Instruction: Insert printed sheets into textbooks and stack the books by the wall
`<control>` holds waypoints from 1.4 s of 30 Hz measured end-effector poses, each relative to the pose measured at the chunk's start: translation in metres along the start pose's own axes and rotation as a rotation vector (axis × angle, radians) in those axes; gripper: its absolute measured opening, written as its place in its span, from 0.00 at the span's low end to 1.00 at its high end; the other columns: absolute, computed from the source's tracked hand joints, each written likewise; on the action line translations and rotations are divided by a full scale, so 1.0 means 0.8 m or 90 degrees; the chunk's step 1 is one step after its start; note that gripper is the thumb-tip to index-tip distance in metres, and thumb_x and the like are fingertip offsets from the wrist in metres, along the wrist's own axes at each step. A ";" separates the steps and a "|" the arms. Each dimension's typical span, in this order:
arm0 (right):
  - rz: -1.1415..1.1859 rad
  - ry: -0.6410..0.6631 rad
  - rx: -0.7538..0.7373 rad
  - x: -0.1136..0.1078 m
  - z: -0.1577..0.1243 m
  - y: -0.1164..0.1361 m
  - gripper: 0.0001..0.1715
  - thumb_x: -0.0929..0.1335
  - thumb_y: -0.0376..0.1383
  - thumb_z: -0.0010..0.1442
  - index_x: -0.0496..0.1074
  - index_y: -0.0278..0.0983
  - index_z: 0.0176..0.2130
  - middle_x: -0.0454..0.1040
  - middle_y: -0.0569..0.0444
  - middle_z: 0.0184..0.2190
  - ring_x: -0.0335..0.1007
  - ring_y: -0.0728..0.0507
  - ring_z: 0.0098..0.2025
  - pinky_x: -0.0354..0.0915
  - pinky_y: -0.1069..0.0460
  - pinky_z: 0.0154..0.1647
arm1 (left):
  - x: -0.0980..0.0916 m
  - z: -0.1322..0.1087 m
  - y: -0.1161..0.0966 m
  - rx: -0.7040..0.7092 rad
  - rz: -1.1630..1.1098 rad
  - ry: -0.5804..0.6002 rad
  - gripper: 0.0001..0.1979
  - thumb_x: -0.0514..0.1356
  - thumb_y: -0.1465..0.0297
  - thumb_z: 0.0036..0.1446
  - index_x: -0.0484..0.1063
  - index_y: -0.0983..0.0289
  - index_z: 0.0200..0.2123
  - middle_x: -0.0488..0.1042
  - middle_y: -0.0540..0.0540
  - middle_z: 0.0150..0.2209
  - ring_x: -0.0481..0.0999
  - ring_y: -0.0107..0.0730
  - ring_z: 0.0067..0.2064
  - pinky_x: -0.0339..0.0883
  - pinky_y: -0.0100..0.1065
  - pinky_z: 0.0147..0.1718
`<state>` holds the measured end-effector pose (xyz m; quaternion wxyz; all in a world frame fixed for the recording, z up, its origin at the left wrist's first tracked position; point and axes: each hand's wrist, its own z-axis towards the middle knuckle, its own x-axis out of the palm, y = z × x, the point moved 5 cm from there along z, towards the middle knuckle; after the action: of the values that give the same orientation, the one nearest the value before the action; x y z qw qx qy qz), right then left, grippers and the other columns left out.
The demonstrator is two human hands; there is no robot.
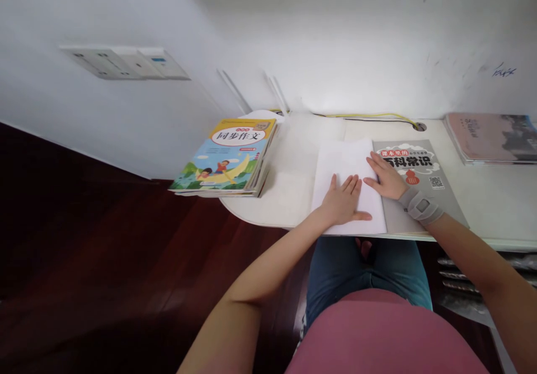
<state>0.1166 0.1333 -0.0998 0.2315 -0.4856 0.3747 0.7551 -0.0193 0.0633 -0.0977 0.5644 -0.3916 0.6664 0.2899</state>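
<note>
A white sheet of paper [331, 167] lies on the desk, its right side against a grey book [440, 209] with large Chinese lettering. Spread flat on the lower part of the paper is my left hand [342, 203], fingers pointing away from me and thumb out to the right. My right hand [386, 178], with a grey band at its wrist, rests open where the paper meets the grey book, fingertips toward the paper. Neither hand grips anything. Whether the paper is a loose sheet or part of the book, I cannot tell.
A stack of books [229, 156] with a yellow and blue cover stands at the left end of the white desk [289, 195]. More books [490, 136] lie at the back right. A yellow cable [377, 114] runs along the wall. Wall sockets [126, 62] are at upper left.
</note>
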 end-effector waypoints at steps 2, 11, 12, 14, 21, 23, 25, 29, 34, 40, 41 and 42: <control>-0.013 0.015 0.008 0.001 0.000 0.001 0.40 0.57 0.53 0.63 0.53 0.30 0.64 0.48 0.40 0.66 0.41 0.37 0.68 0.47 0.39 0.65 | -0.001 -0.002 0.005 0.000 -0.002 0.014 0.49 0.40 0.40 0.54 0.42 0.73 0.66 0.41 0.69 0.67 0.41 0.53 0.68 0.28 0.63 0.60; -0.139 0.100 -0.028 0.007 0.000 0.012 0.43 0.55 0.54 0.63 0.54 0.24 0.63 0.48 0.38 0.66 0.40 0.37 0.68 0.43 0.41 0.66 | 0.001 -0.007 0.006 0.006 0.016 0.037 0.53 0.42 0.39 0.53 0.42 0.78 0.65 0.41 0.73 0.66 0.41 0.53 0.68 0.31 0.60 0.61; -0.147 0.103 -0.034 0.008 -0.001 0.012 0.42 0.54 0.54 0.63 0.55 0.25 0.63 0.48 0.38 0.66 0.40 0.37 0.68 0.43 0.41 0.65 | 0.001 -0.007 0.005 0.001 0.016 0.035 0.53 0.42 0.39 0.52 0.42 0.77 0.65 0.41 0.73 0.66 0.41 0.53 0.68 0.32 0.60 0.61; -0.163 0.108 -0.042 0.010 -0.001 0.012 0.42 0.53 0.54 0.64 0.55 0.26 0.62 0.48 0.39 0.66 0.40 0.36 0.68 0.43 0.40 0.65 | 0.000 -0.009 0.006 -0.011 0.013 0.034 0.52 0.42 0.39 0.53 0.42 0.76 0.66 0.40 0.72 0.67 0.40 0.54 0.68 0.32 0.62 0.60; -0.199 0.129 -0.045 0.016 -0.001 0.014 0.45 0.48 0.56 0.63 0.52 0.26 0.64 0.45 0.39 0.67 0.37 0.37 0.68 0.40 0.38 0.65 | -0.001 -0.012 0.009 -0.027 0.024 0.038 0.48 0.44 0.41 0.54 0.43 0.72 0.66 0.41 0.68 0.67 0.37 0.56 0.68 0.31 0.64 0.59; -0.204 0.148 -0.038 0.019 -0.001 0.015 0.46 0.49 0.57 0.63 0.51 0.26 0.64 0.44 0.39 0.67 0.37 0.37 0.69 0.40 0.38 0.66 | -0.002 -0.012 0.008 -0.020 0.026 0.035 0.48 0.44 0.41 0.55 0.44 0.71 0.66 0.42 0.68 0.67 0.37 0.57 0.68 0.32 0.64 0.59; -0.206 0.162 -0.024 0.020 0.000 0.014 0.46 0.51 0.57 0.63 0.51 0.26 0.64 0.44 0.39 0.67 0.36 0.36 0.69 0.39 0.38 0.66 | -0.007 -0.014 0.012 -0.023 0.026 0.012 0.45 0.45 0.43 0.56 0.46 0.70 0.66 0.42 0.68 0.67 0.38 0.55 0.68 0.35 0.62 0.60; -0.179 0.141 -0.001 0.014 0.005 0.013 0.43 0.52 0.55 0.64 0.51 0.28 0.64 0.43 0.39 0.67 0.37 0.37 0.69 0.40 0.38 0.66 | -0.030 -0.042 0.062 -0.239 -0.009 -0.156 0.35 0.47 0.55 0.62 0.47 0.70 0.65 0.48 0.70 0.66 0.49 0.52 0.66 0.46 0.54 0.60; -0.134 0.107 0.008 -0.003 -0.019 0.030 0.45 0.54 0.57 0.62 0.51 0.27 0.64 0.43 0.36 0.67 0.38 0.34 0.68 0.45 0.36 0.64 | -0.018 -0.092 0.139 -0.444 -0.352 -0.232 0.35 0.54 0.63 0.58 0.46 0.70 0.64 0.74 0.63 0.43 0.75 0.43 0.43 0.66 0.43 0.44; -0.151 0.097 -0.095 0.016 -0.090 0.089 0.51 0.56 0.63 0.57 0.54 0.29 0.64 0.49 0.34 0.65 0.40 0.31 0.67 0.43 0.34 0.64 | -0.027 -0.085 0.135 -0.381 -0.738 -0.310 0.34 0.58 0.65 0.53 0.51 0.65 0.62 0.66 0.48 0.30 0.69 0.24 0.28 0.64 0.26 0.25; -0.149 0.092 -0.094 0.019 -0.095 0.094 0.51 0.56 0.63 0.57 0.54 0.29 0.64 0.49 0.34 0.65 0.40 0.31 0.67 0.43 0.35 0.64 | -0.034 -0.082 0.129 -0.376 -0.745 -0.295 0.36 0.58 0.65 0.53 0.49 0.65 0.63 0.65 0.48 0.31 0.68 0.23 0.27 0.63 0.25 0.23; -0.142 0.089 -0.092 0.021 -0.098 0.098 0.51 0.56 0.63 0.57 0.54 0.29 0.64 0.49 0.34 0.65 0.40 0.31 0.67 0.42 0.35 0.64 | -0.044 -0.080 0.123 -0.367 -0.740 -0.275 0.39 0.60 0.65 0.52 0.47 0.64 0.64 0.65 0.48 0.31 0.67 0.22 0.26 0.61 0.24 0.21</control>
<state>0.0974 0.0229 -0.1081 0.2518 -0.5913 0.2782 0.7139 -0.1342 0.0691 -0.0559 0.6221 -0.7536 0.1168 0.1774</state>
